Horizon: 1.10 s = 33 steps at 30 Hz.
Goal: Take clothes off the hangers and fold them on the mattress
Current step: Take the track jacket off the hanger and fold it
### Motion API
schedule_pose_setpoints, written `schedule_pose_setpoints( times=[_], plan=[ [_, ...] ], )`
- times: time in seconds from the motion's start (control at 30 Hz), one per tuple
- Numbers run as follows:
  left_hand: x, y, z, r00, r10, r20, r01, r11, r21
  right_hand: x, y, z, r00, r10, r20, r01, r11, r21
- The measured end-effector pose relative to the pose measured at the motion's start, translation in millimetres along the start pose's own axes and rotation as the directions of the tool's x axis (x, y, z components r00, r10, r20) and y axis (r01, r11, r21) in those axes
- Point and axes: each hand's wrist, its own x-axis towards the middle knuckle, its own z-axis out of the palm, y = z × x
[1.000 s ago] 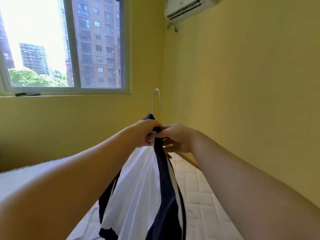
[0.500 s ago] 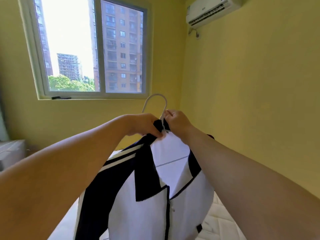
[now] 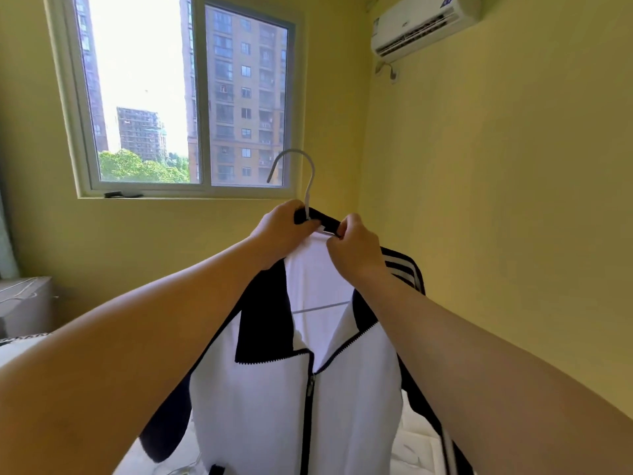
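Left hand (image 3: 282,231): we gripped the jacket (image 3: 274,406) at its collar, under the hanger (image 3: 306,173) hook
Right hand (image 3: 354,250): we pinched the same collar

No legible text; small logo on air conditioner (image 3: 424,27) too blurred to read.

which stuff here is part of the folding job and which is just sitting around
Part of the job:
jacket, not yet off its hanger
left hand and right hand, both gripping the collar
mattress below

Just sitting around:
window
air conditioner high on the wall
grey box at the left
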Motion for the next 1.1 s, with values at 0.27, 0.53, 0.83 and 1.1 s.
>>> schedule_pose_setpoints(
  times=[0.27,0.53,0.83,1.1],
  plan=[
    [-7.5,5.0,-31.1,0.990,-0.142,0.005,0.142,0.989,-0.049,-0.4,25.0,-7.2,0.979,0.162,-0.124,-0.204,0.788,-0.581],
    [-3.7,-16.7,-64.1,0.969,-0.178,-0.171,0.177,0.984,-0.021,2.2,30.1,0.9,0.954,0.297,-0.038,-0.299,0.948,-0.109],
    [-2.9,-20.6,-75.0,0.968,-0.123,-0.219,0.134,0.990,0.037,2.7,29.8,5.7,0.858,0.507,0.089,-0.512,0.826,0.234],
    [-6.6,-37.8,-81.8,0.972,-0.108,-0.210,0.165,0.948,0.272,5.2,27.3,9.7,0.809,0.587,0.032,-0.540,0.720,0.436]
  ],
)
